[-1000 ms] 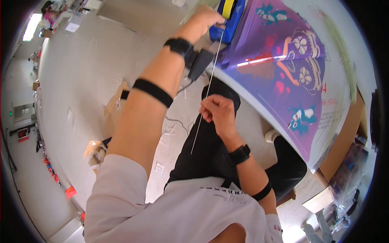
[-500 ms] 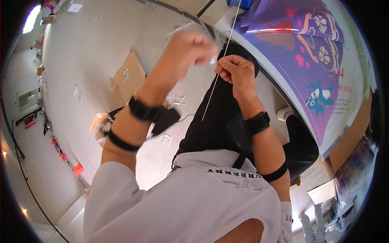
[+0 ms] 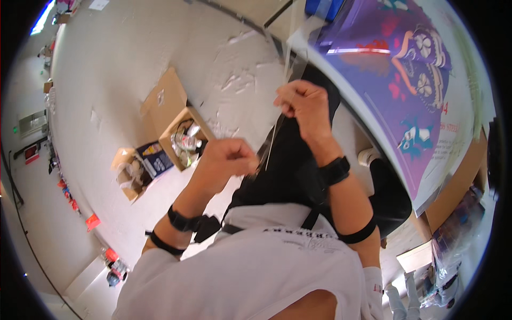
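My right hand (image 3: 306, 106) is pinching the stick (image 3: 271, 146) over my thigh (image 3: 290, 181); my left hand (image 3: 229, 160), blurred, is seemingly pinching clear film (image 3: 300, 60), which is risking folding onto the stick if tension is slackening.

Pretty bright overall tbh, with a blown-out white glow (image 3: 43, 19) way up top left, a hard streak of glare (image 3: 358, 52) across the purple sheet (image 3: 373, 80), the left hand (image 3: 221, 164) kinda smeary and blurred, and fisheye curving straight lines toward a black rim (image 3: 501, 282) where edges go soft.
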{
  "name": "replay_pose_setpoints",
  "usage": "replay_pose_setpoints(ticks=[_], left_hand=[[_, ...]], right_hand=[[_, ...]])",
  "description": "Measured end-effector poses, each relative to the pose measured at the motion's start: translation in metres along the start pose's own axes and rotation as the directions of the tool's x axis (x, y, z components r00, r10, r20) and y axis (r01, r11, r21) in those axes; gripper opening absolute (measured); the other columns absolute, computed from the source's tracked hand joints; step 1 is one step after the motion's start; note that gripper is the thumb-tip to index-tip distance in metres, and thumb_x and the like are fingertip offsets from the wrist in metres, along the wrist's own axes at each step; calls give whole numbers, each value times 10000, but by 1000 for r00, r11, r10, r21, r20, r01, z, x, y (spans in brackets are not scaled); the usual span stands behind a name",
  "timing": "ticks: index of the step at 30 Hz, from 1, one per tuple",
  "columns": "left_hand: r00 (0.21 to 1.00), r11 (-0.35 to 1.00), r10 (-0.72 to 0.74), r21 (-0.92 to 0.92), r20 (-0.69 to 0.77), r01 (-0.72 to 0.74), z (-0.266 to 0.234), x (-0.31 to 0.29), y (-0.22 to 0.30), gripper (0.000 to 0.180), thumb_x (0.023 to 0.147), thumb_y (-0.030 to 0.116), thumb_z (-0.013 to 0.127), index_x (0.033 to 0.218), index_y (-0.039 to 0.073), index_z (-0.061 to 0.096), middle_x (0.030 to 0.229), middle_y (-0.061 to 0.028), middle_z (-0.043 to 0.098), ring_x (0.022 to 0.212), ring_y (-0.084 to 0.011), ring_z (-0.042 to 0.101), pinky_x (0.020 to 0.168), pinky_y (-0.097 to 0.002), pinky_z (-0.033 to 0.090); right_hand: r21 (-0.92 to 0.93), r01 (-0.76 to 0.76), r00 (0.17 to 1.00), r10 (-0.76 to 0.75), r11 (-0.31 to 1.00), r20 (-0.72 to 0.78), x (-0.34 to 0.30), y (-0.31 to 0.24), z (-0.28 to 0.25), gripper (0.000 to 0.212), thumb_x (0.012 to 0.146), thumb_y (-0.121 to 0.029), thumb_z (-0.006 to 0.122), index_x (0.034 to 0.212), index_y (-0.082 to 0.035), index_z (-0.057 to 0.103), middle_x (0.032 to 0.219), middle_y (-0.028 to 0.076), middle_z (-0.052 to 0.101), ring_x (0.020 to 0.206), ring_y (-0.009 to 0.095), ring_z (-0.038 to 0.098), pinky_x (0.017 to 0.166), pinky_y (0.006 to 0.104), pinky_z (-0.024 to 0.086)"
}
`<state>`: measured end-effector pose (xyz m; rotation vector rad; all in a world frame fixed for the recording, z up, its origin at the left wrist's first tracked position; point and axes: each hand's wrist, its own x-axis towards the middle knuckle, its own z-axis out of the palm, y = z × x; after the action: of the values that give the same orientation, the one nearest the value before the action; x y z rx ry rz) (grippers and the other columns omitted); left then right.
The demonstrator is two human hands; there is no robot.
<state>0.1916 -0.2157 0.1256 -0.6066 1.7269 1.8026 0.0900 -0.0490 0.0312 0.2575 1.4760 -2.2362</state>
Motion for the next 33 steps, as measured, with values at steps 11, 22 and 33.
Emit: replay_pose_setpoints(ticks=[11,22,33], left_hand=[[955,945,255,-246,150,-214,-39,-9,8,97,739,-14,702,754,-36,609,739,-74,595,667,-124,524,600,-250,407],[970,946,206,-278,126,-165,-34,-4,11,115,707,11,714,718,-34,609,660,-71,561,621,-142,494,566,-265,374],[964,963,201,-215,172,-163,-44,3,-3,74,738,-31,689,743,-27,616,700,-47,577,654,-108,503,591,-238,382]], right_hand=[[-610,224,888,-417,760,-194,129,-31,-21,115,714,-73,660,659,21,621,559,130,591,518,202,596,518,315,464],[-665,126,813,-461,736,-356,158,-39,-36,71,752,-58,634,744,10,617,676,174,624,600,292,606,571,356,476],[407,243,909,-61,880,-412,135,-89,-25,52,786,-19,640,759,12,608,760,78,626,684,160,569,687,278,450]])
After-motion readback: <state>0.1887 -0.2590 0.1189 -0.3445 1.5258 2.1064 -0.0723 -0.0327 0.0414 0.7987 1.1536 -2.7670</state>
